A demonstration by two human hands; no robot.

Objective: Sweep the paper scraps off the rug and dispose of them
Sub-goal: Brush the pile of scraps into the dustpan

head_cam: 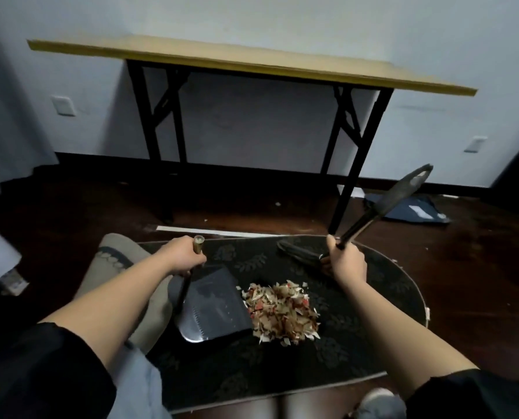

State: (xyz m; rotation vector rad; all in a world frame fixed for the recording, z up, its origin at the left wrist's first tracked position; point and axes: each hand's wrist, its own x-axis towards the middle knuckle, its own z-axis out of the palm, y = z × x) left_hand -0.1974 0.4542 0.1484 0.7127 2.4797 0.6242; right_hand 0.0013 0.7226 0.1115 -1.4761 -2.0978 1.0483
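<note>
- On the dark leaf-patterned rug (358, 337): paper scraps (282, 313) heaped in one pile, touching the open lip of a black dustpan (213, 309).
- Left hand (181, 257): grip curled round the upright dustpan handle (197, 246).
- Right hand (346, 261): grip closed round a dark brush (373, 216), handle angled up-right, bristles near the hand.
- Behind: folding desk (252, 62) against wall.

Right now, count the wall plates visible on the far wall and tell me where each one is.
2. One wall plate sits left of the table, beside its left legs. The other wall plate is lower down, right of the table's right legs. Others may be hidden.
</note>
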